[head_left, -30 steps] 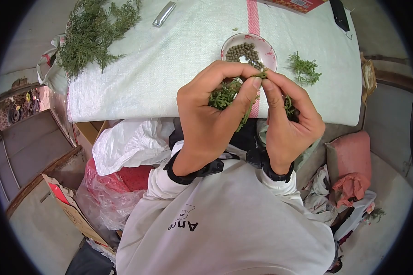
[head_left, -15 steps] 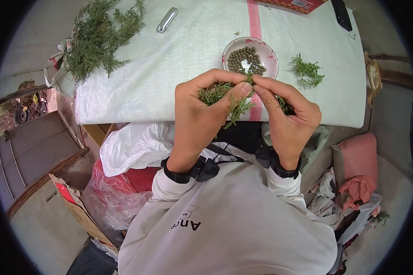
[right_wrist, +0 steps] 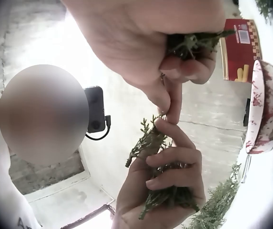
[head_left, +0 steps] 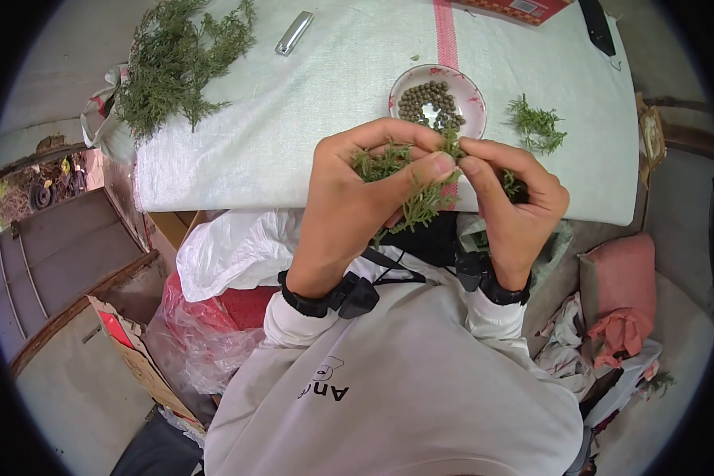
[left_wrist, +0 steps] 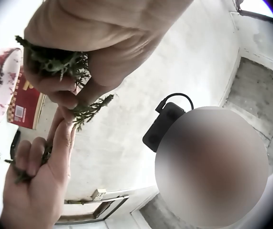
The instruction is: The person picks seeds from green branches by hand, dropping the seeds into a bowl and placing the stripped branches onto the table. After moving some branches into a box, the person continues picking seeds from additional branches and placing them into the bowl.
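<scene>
In the head view my left hand (head_left: 353, 194) pinches a green conifer sprig (head_left: 428, 202) between thumb and index finger. More leafy sprigs (head_left: 382, 163) are tucked in that palm. My right hand (head_left: 520, 198) meets it at the fingertips, its thumb and index finger pinching the sprig's upper end. Beneath its other fingers it keeps a small clump of greenery (right_wrist: 193, 44), clear in the right wrist view. Just beyond both hands stands a white bowl (head_left: 474, 103) with red marks, holding many small round brownish-green berries (head_left: 428, 101).
A large pile of conifer branches (head_left: 174, 71) lies at the table's far left, near a silver metal object (head_left: 294, 33). Right of the bowl is a small sprig heap (head_left: 536, 124). A red box (head_left: 523, 8) and a black object (head_left: 597, 28) sit at the back.
The table and bowl sit slightly lower and farther right in the head view. The sprig by my left thumb shows more fully, and the pinching fingertips have shifted slightly.
</scene>
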`<state>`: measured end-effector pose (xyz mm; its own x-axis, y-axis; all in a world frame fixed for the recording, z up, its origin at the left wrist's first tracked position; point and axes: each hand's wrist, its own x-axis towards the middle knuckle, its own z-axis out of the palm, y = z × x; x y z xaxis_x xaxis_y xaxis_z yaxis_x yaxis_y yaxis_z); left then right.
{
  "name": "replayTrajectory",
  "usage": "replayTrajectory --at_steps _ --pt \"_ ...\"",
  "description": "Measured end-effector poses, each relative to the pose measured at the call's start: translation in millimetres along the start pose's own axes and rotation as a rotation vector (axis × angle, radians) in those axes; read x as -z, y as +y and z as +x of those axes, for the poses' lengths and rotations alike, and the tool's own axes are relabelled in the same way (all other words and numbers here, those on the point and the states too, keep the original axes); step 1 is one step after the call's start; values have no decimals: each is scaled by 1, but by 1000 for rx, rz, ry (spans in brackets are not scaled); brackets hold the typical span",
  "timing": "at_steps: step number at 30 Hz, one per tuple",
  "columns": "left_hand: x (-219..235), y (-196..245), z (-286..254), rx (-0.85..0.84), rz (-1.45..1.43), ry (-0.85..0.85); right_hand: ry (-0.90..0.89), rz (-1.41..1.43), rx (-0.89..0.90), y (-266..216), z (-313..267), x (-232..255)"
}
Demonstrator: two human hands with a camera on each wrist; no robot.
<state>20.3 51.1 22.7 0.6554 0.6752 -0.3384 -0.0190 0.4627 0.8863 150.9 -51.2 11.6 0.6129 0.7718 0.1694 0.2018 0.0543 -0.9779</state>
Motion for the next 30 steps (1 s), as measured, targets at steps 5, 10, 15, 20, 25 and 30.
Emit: replayTrajectory --at_steps 5,10,15,20,25,30 --pt "-5 0 0 14 -184 -70 33 61 -83 -7 -2 4" --pt "-4 3 -1 76 -231 -116 34 165 -134 -7 -4 3" --pt "-5 2 -3 60 -268 -96 58 143 -136 -9 -7 3" --pt "-10 6 -8 27 -189 -73 63 131 -142 -14 -9 3" --pt "-11 4 -9 -47 -137 -86 47 32 -70 -16 -9 4" --pt "-11 5 -9 -50 -70 -89 7 -29 92 -14 -7 7"
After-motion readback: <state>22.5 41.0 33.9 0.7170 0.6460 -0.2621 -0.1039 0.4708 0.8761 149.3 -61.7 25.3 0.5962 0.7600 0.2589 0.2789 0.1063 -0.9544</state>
